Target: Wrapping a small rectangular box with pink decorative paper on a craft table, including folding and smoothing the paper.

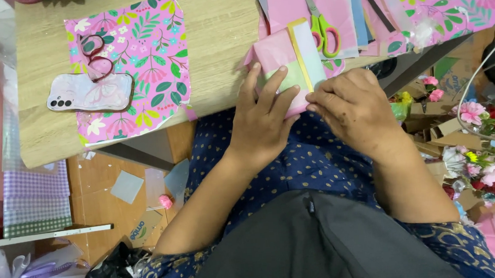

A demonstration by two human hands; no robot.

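Note:
My left hand [263, 117] lies flat with spread fingers on a small stack of folded paper sheets [288, 56], pink, pale green, yellow and light blue, at the front edge of the wooden table [216, 35]. My right hand [351, 104] pinches the stack's lower right edge with its fingertips. Both hands press the stack at the table's edge, above my lap.
Scissors [318, 21] with green and red handles rest on pink and blue sheets behind the stack. A floral pink sheet [141, 59] at left carries a phone [88, 92] and a red ribbon curl [93, 54]. Artificial flowers [483, 138] and cardboard boxes crowd the floor at right.

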